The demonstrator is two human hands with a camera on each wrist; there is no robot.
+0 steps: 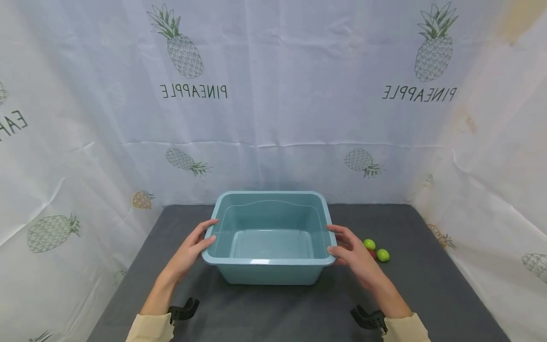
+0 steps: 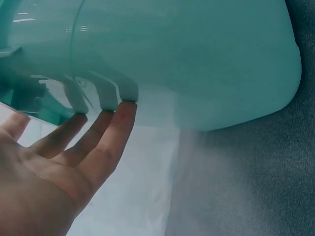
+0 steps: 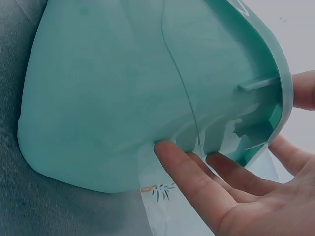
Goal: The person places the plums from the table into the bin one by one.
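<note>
A pale teal plastic basin (image 1: 273, 274), rectangular with rounded corners, stands upright on the dark grey table. My left hand (image 1: 188, 254) grips its left end, the thumb at the rim. In the left wrist view, the fingertips (image 2: 129, 110) of that hand touch the outer wall below the rim. At the opposite end, my right hand (image 1: 353, 254) holds the rim with the thumb over the edge. The right wrist view has several fingers (image 3: 189, 177) against the basin's outside wall. The basin's underside is hidden.
Two small green round fruits (image 1: 382, 255) and a partly hidden red item (image 1: 372, 254) lie just right of my right hand. White cloth (image 1: 273, 118) printed with pineapples hangs behind and beside the dark table (image 1: 265, 318).
</note>
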